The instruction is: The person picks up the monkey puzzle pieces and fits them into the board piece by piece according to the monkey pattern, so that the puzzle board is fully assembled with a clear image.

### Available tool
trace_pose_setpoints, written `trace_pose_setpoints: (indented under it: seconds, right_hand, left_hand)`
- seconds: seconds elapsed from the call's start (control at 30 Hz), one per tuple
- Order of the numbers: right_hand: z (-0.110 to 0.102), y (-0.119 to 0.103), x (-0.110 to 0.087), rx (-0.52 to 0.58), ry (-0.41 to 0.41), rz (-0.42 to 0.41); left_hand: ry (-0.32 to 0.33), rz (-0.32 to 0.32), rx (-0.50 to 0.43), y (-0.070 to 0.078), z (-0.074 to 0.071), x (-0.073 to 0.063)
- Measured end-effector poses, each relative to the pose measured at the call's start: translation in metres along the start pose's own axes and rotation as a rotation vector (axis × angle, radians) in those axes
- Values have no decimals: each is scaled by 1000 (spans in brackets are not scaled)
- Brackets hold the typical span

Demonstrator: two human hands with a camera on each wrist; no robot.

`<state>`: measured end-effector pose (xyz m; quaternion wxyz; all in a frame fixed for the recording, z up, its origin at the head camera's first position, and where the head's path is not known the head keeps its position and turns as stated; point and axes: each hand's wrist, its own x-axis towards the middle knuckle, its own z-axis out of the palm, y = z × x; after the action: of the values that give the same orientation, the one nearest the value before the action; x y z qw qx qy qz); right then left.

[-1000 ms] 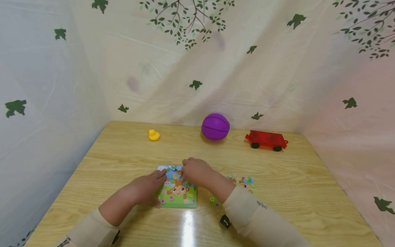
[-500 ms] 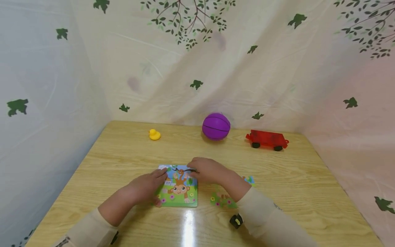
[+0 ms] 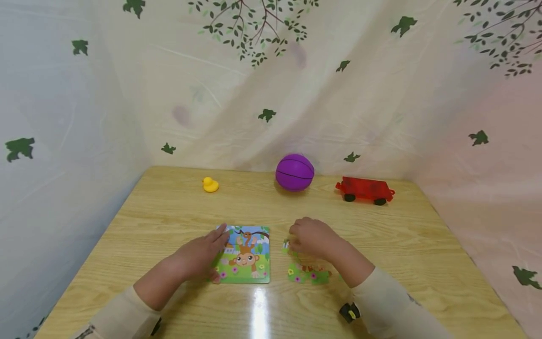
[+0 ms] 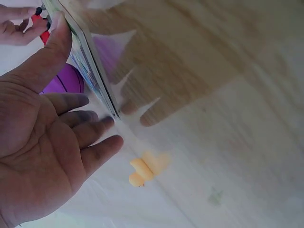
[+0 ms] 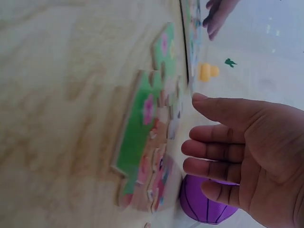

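A square picture board (image 3: 250, 270) showing a monkey hanging from a branch lies on the wooden table. My left hand (image 3: 201, 256) rests along its left side, fingers extended; the left wrist view has the thumb (image 4: 59, 38) at the near end of the board's edge and the fingertips by the far corner. To the right of the board lie several loose jigsaw pieces (image 3: 296, 274), green with flowers and brown parts. Over their far side is my right hand (image 3: 315, 239), which hides some of them. In the right wrist view its fingers (image 5: 213, 149) are loosely bent beside the pieces, nothing between them.
Along the back of the table (image 3: 169, 207) stand a yellow toy duck (image 3: 210, 185), a purple ball (image 3: 295, 173) and a red toy wagon (image 3: 366, 189) with black wheels. Behind them hangs a pale cloth (image 3: 228, 108) printed with leaves.
My right hand has moved right, off the top of the picture board to the loose jigsaw pieces, uncovering the board's upper right corner. My left hand has stayed at the board's left side.
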<state>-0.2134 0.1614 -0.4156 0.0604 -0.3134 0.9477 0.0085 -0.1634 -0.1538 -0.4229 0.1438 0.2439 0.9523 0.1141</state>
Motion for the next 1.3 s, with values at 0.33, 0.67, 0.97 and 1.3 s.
trace_pose_setpoints:
  seconds: [0.33, 0.67, 0.97, 1.3]
  right_hand:
    - [13, -3, -6, -24, -9, 5]
    - [12, -6, -8, -50, 7, -27]
    - [0, -21, 5, -44, 103, -147]
    - [-6, -63, 33, -158, 100, -270]
  left_hand:
    - [24, -17, 11, -3, 2, -2]
    - [26, 3, 7, -8, 3, -3]
    - [8, -11, -11, -9, 3, -3]
    - [16, -4, 9, -9, 0, -4]
